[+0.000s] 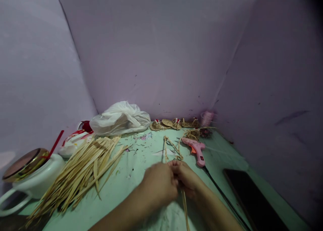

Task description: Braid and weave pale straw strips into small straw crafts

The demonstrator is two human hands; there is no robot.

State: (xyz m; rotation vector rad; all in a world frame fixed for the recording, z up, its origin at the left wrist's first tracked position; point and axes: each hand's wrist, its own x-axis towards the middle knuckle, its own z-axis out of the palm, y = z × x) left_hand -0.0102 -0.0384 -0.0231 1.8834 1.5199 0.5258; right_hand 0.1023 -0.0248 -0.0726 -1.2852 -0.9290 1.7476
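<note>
A thin braided cord of straw [166, 149] lies in a bent line on the green table, running down into my hands. My right hand [186, 175] is closed in a pinch on the cord's near end. Right against it, my left hand [159, 183] is closed at the same spot and slightly blurred; its fingertips are partly hidden. Pale unbraided straw strips [185, 207] hang from under the hands towards me. To the left is a loose bundle of flat dry straw strips [88, 170].
A pink glue gun [198, 151] with a black cord lies right of the braid, near a dark phone [252, 197]. White plastic bag [122, 118], small woven straw pieces [171, 124] and pink thread spool [207, 118] line the back. A white mug [42, 177] stands left.
</note>
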